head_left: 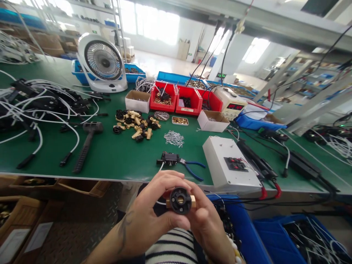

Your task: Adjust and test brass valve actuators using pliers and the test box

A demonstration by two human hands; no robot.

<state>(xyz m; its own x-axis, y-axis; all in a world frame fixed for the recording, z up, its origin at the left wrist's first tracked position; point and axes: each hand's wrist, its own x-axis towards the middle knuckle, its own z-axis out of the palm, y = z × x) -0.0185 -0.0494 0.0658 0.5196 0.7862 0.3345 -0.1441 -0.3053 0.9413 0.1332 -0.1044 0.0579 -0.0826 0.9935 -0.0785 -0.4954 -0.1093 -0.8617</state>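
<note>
Both hands are closed around one brass valve body with a round black cap [180,201], held in front of my lap just off the bench edge. The cap's face points toward me, with a hole in its middle and small screws. My left hand [154,205] wraps it from the left, thumb beneath. My right hand [205,216] grips its right side, where a brass end shows. Beyond my fingers a small black device with a white cable [169,158] lies on the bench, touching blue-handled pliers [194,168]. A pile of metal pins [174,139] lies farther back.
On the green bench [110,154] are a black hammer [87,141], brass valve parts [136,123], red bins [164,97], a white fan [103,62] and a grey switch box [229,161]. Cabled black units [41,102] crowd the left. Blue crates [247,234] stand below right.
</note>
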